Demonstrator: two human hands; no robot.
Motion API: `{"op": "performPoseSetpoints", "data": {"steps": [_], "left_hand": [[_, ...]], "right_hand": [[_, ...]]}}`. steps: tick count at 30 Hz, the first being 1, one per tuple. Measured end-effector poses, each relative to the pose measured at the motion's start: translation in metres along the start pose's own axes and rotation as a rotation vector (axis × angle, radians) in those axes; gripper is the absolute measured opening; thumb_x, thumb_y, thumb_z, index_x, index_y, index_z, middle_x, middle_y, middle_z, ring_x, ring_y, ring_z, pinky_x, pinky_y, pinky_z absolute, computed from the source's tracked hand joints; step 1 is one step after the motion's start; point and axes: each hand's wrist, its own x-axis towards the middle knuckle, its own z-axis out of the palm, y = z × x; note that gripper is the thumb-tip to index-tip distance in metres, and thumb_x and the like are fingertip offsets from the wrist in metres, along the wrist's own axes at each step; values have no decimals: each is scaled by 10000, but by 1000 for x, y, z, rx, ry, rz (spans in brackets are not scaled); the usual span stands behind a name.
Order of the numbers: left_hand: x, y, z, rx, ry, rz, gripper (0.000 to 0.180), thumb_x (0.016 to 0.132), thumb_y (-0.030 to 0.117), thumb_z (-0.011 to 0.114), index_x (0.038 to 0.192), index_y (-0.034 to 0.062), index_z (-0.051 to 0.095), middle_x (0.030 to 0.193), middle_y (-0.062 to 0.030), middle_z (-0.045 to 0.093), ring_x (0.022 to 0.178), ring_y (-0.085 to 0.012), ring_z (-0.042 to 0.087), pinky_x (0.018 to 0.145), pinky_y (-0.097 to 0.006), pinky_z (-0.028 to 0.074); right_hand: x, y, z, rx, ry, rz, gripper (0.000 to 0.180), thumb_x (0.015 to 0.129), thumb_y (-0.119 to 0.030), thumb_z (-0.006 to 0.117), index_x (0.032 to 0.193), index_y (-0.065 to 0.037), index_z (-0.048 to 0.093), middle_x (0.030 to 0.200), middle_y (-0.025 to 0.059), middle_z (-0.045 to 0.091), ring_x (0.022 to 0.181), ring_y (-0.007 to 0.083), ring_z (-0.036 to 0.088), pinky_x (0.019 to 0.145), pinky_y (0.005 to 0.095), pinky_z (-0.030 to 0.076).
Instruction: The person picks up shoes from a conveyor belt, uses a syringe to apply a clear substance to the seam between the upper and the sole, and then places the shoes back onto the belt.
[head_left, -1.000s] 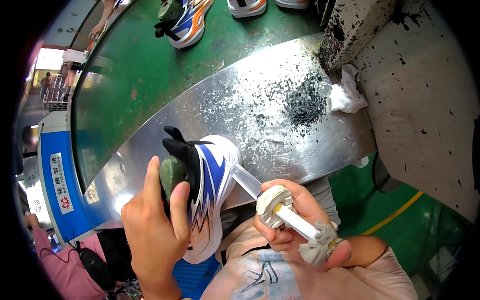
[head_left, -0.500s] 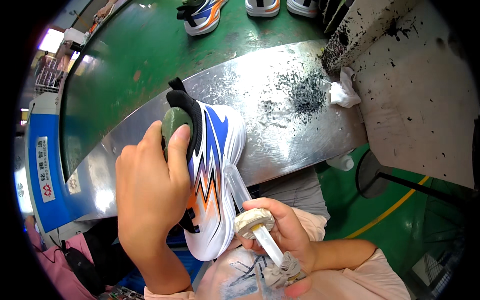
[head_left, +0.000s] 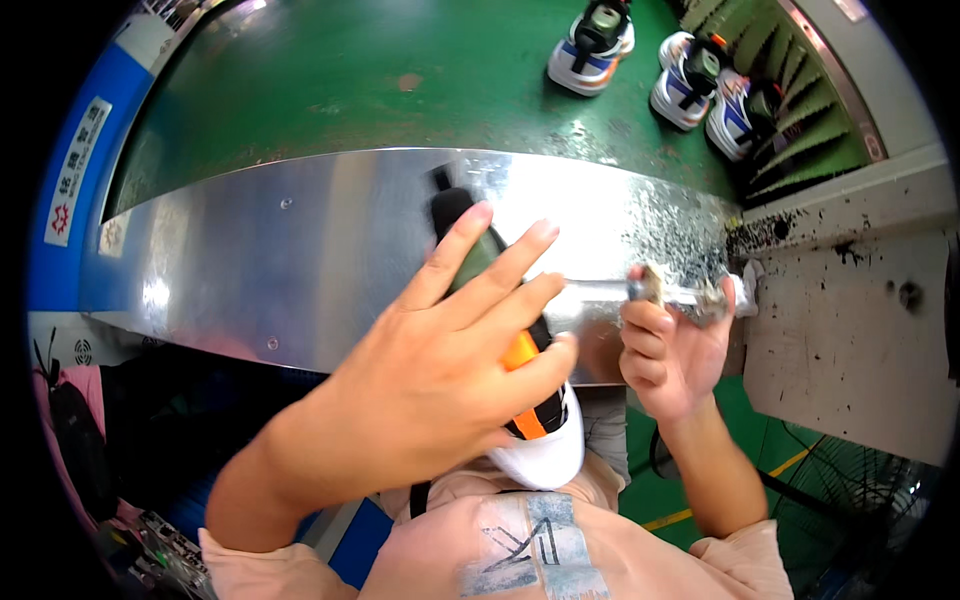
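Observation:
A sneaker point(head_left: 548, 458) with a white toe, orange accents and a dark green-and-black upper lies tilted across the near edge of the metal bench, its toe towards me. My left hand point(head_left: 440, 370) lies over its upper, fingers spread apart; the thumb is hidden and motion smears the shoe's outline. To the right, my right hand point(head_left: 675, 360) is closed around a clear rod-like tool point(head_left: 600, 291) with pale, cloth-like lumps on it. The rod's left end reaches towards the sneaker, but I cannot tell if they touch.
The shiny metal bench point(head_left: 220, 260) borders a green surface point(head_left: 330, 90). Several sneakers point(head_left: 590, 60) stand at the far right, near green hanging strips point(head_left: 800, 90). A stained pale panel point(head_left: 850, 350) rises at right, with white crumpled material point(head_left: 752, 285) beside it. A fan point(head_left: 850, 500) stands lower right.
The sneaker has turned and moved right, its upper now facing up. My left hand has shifted right and spread its fingers. My right hand has carried the tool up and right.

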Motion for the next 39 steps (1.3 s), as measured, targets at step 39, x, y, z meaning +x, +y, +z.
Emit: {"op": "performPoseSetpoints", "data": {"steps": [39], "left_hand": [[-107, 36, 60, 361, 390, -302, 236, 886, 87, 622, 1065, 62, 469, 1099, -175, 630, 1030, -397, 638, 899, -538, 513]], "right_hand": [[-92, 20, 71, -812, 157, -11, 1292, 585, -924, 517, 1332, 106, 292, 840, 84, 505, 694, 104, 416, 635, 245, 325]]}}
